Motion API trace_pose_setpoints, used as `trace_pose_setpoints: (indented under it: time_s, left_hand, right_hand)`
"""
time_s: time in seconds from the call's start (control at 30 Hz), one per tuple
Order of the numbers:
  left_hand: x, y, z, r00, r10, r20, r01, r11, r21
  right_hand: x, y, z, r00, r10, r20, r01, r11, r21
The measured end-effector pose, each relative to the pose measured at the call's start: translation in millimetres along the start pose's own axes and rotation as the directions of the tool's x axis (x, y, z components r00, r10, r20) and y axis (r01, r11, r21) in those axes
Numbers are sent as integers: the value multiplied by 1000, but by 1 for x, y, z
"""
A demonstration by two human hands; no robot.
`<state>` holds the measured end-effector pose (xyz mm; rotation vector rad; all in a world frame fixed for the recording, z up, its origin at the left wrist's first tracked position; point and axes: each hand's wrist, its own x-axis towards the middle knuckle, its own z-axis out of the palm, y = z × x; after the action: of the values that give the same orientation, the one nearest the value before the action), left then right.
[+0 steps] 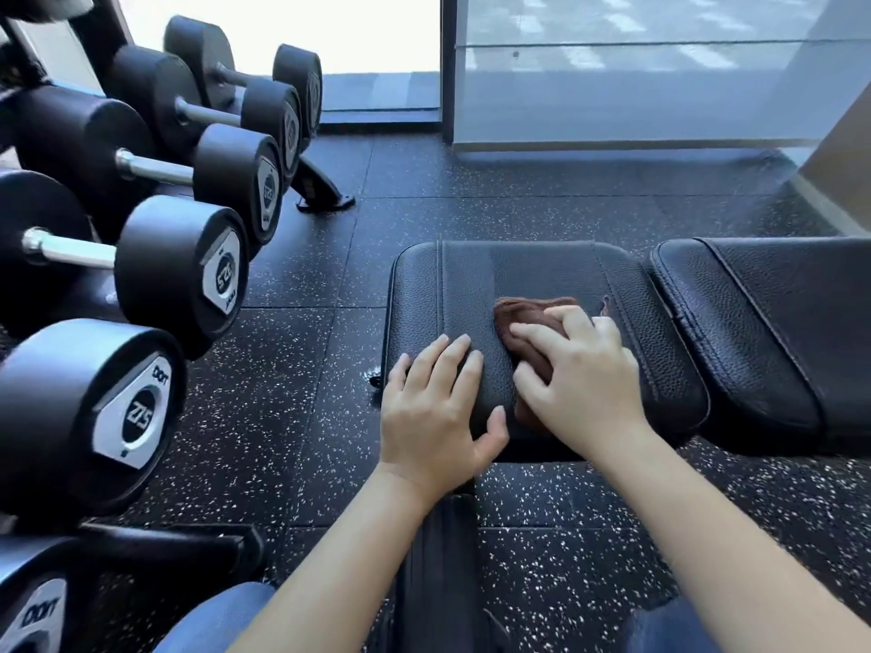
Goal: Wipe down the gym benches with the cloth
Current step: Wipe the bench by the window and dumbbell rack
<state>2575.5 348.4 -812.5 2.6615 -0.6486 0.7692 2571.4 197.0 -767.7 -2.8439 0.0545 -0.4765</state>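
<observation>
Two hands on seat pad (447, 285): left hand (438, 407) flat, fingers straight, at its 7 o'clock corner, likely bracing; right hand (579, 374) clutches the bunched cloth (523, 318) mid-pad, pressing down to wipe.

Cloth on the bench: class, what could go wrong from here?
1. The cloth is bunched under the right hand, so each stroke may cover only a narrow strip and miss the seat edges.
2. The left hand rests bare on the seat and may smudge the wiped surface.
3. The back pad beside it could be skipped.
</observation>
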Motion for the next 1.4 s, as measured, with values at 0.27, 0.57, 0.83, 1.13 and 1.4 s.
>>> trace_pose_setpoints:
  time_s: [0.27, 0.57, 0.83, 1.13, 1.4]
  left_hand:
    - [-29, -26, -3, 995, 97, -12, -97, 995, -8]
    - [-26, -37, -9, 997, 51, 50, -48, 997, -68]
    - [-35, -44, -8, 998, 47, 44, -44, 997, -65]
    - [-37, -60, -14, 993, 35, 117, -27, 997, -72]
    - [-34, -63, -12, 998, 51, 45, -46, 994, -99]
  right_hand:
    - [15, -43, 12, 998, 61, 26, -59, 995, -79]
    - [-2, -47, 11, 998, -49, 25, 51, 996, -79]
    - [81, -40, 28, 991, -34, 129, 35, 999, -6]
    - [65, -45, 30, 996, -7, 94, 13, 997, -72]
    - [49, -48, 25, 999, -37, 33, 37, 999, -18]
